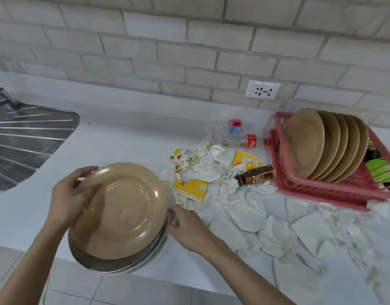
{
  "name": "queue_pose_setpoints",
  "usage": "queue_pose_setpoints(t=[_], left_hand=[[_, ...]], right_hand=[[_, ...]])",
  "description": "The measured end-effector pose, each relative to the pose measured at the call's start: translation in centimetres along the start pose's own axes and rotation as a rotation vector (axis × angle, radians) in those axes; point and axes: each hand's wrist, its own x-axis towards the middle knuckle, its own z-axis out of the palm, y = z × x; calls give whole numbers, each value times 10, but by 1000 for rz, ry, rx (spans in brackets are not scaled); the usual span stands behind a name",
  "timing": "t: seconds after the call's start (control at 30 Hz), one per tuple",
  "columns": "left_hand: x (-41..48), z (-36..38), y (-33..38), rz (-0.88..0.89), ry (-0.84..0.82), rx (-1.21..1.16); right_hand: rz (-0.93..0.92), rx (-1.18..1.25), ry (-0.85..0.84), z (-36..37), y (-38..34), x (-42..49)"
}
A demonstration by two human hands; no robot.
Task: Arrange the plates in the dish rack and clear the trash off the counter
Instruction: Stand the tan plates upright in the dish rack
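Two hands work at the front edge of the counter [123, 137] in the head view. The left hand [68, 194] grips the left rim of a tilted tan plate [121, 212], fingers curled round it. The right hand [187, 227] pinches the rim of the steel plate [106, 264] beneath. More racked plates [306, 142] lean in the pink dish rack [321, 190] at right. Napkins [244, 208], cartons [189, 188] and bottles [240, 140] lie between.
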Motion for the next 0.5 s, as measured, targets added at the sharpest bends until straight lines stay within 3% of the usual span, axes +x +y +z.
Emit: queue_pose_setpoints(t=[0.33, 0.5], left_hand=[[-35, 40, 43, -104, -48, -326], [-83, 101, 77, -151, -216, -449]], right_hand=[[-27, 323, 232, -42, 21, -37], [-8, 496, 355, -80, 66, -89]])
